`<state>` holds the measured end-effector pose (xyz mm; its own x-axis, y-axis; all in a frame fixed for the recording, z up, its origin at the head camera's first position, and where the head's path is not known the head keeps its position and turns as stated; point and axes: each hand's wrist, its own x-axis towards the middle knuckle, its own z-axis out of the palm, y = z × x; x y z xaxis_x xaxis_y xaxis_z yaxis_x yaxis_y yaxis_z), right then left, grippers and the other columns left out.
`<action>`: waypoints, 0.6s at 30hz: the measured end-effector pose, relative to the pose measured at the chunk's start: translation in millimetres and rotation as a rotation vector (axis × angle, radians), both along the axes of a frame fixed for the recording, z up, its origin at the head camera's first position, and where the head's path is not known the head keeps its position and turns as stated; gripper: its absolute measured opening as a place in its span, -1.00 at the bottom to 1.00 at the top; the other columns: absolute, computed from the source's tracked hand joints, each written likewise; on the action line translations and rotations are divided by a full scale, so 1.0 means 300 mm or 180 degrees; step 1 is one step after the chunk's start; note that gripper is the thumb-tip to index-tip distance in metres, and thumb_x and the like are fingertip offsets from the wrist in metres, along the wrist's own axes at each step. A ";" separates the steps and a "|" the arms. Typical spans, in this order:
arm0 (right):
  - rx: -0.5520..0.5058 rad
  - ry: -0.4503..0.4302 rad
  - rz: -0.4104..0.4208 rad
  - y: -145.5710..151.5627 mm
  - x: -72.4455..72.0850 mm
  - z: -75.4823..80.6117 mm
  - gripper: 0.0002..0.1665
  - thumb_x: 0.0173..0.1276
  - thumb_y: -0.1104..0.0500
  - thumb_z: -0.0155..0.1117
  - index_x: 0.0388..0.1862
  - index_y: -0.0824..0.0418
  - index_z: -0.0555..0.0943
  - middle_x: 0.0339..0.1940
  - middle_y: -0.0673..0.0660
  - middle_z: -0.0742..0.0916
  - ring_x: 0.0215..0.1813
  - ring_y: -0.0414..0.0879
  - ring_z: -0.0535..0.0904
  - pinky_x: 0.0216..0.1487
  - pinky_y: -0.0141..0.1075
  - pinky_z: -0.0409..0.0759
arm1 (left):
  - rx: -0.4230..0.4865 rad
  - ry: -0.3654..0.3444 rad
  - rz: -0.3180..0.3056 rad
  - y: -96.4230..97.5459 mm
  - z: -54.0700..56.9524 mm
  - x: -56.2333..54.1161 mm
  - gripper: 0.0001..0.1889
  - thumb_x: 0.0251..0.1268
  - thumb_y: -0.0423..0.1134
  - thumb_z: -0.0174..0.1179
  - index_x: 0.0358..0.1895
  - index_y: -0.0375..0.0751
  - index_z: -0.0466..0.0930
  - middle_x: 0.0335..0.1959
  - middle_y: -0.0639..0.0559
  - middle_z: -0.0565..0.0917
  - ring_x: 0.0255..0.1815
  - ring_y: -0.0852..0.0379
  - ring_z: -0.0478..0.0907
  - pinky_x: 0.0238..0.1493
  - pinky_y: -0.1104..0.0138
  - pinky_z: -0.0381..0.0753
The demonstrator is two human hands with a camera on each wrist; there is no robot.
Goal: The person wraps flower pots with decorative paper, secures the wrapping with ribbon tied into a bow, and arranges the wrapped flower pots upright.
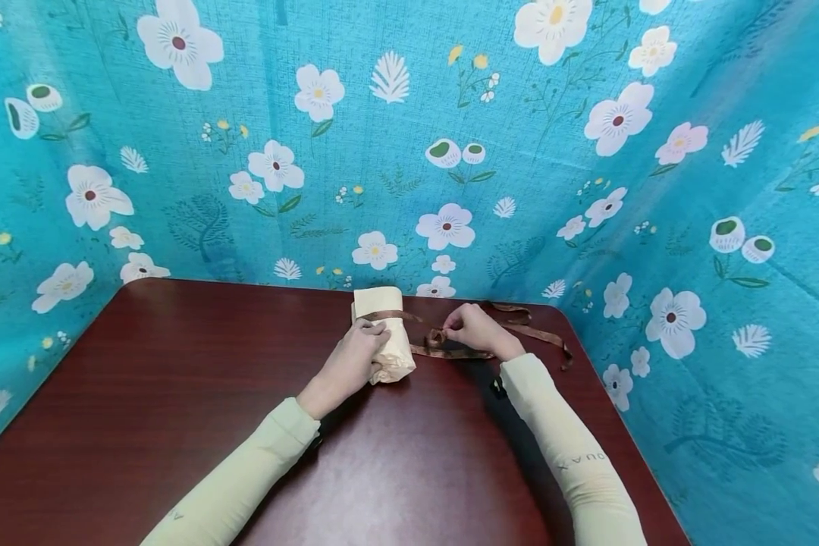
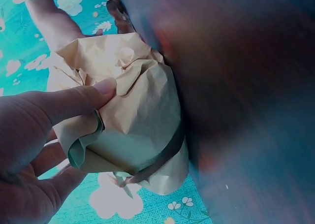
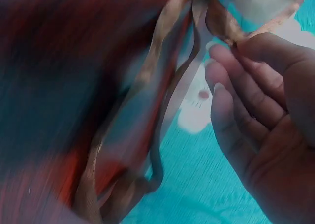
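Observation:
A cream paper-wrapped package (image 1: pixel 397 350) lies near the table's far edge, its crumpled, folded end towards me. My left hand (image 1: pixel 346 362) grips it from the left; in the left wrist view the thumb presses the folded paper (image 2: pixel 142 93) while the other fingers are partly hidden behind it. A brown ribbon (image 1: pixel 387 314) runs across the package and off to its right. Just right of the package, my right hand (image 1: pixel 479 331) pinches the ribbon between thumb and forefinger, where it forms a small loop. Long ribbon strands (image 3: pixel 155 49) hang beside that hand in the right wrist view.
Loose ribbon tails (image 1: pixel 542 334) trail over the table's far right corner. The dark red-brown table (image 1: pixel 246 364) meets a blue flowered cloth (image 1: pixel 355 152) that hangs at the back and both sides.

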<state>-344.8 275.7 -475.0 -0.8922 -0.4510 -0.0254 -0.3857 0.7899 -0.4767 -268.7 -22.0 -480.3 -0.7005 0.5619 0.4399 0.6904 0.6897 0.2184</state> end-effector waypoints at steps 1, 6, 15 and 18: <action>-0.0001 -0.0005 -0.0066 0.010 -0.003 -0.001 -0.86 0.42 0.28 0.32 -0.28 0.20 0.80 -0.37 0.04 0.80 -0.47 -0.19 0.53 -0.36 -0.31 0.52 | -0.0004 0.0044 -0.0003 -0.003 -0.004 -0.001 -0.48 -0.06 -0.43 0.58 0.07 -0.32 0.70 0.20 -0.26 0.67 0.14 -0.20 0.56 0.08 0.09 0.65; -0.0007 -0.0048 -0.0233 0.050 -0.021 -0.001 -0.87 0.43 0.26 0.32 -0.24 0.22 0.79 -0.33 0.08 0.79 -0.41 -0.14 0.57 -0.32 -0.29 0.57 | 0.0033 0.0085 -0.0047 -0.007 -0.001 -0.004 -0.50 -0.10 -0.43 0.60 0.03 -0.32 0.71 0.16 -0.25 0.69 0.10 -0.21 0.58 0.10 0.08 0.64; 0.0113 -0.0134 -0.0577 0.181 -0.011 0.031 -0.72 0.44 0.40 0.14 0.04 0.44 0.68 -0.01 0.35 0.73 0.03 0.19 0.64 0.04 0.05 0.63 | -0.0027 -0.0056 -0.0017 -0.007 0.008 0.001 -0.43 -0.03 -0.41 0.58 0.16 -0.36 0.67 0.22 -0.25 0.65 0.13 -0.20 0.57 0.07 0.11 0.65; 0.0254 -0.0355 -0.0701 0.239 -0.003 0.020 -0.68 0.43 0.40 0.14 0.10 0.47 0.63 0.08 0.41 0.68 0.11 0.25 0.61 0.09 0.07 0.62 | -0.0114 -0.0062 0.0014 -0.005 0.011 0.003 -0.41 -0.01 -0.38 0.58 0.19 -0.36 0.66 0.23 -0.25 0.65 0.15 -0.19 0.56 0.06 0.11 0.66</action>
